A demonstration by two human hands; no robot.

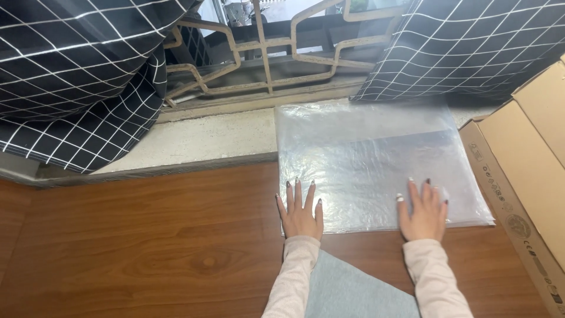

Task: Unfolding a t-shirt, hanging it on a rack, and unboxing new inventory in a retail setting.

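A stack of clear plastic bags [371, 159] lies flat, partly on the brown wooden table [147, 235] and partly on the pale stone window ledge [206, 138]. My left hand [301, 213] presses flat on the stack's near left corner, fingers spread. My right hand [424, 212] lies flat on the near right part of the plastic, fingers apart. Neither hand grips anything. Both arms wear pale pink sleeves.
A grey cloth [347, 291] lies between my forearms at the table's near edge. An open cardboard box [524, 171] stands at the right. Black curtains with a white grid [76, 76] hang left and right of a rusty window grille [265, 53].
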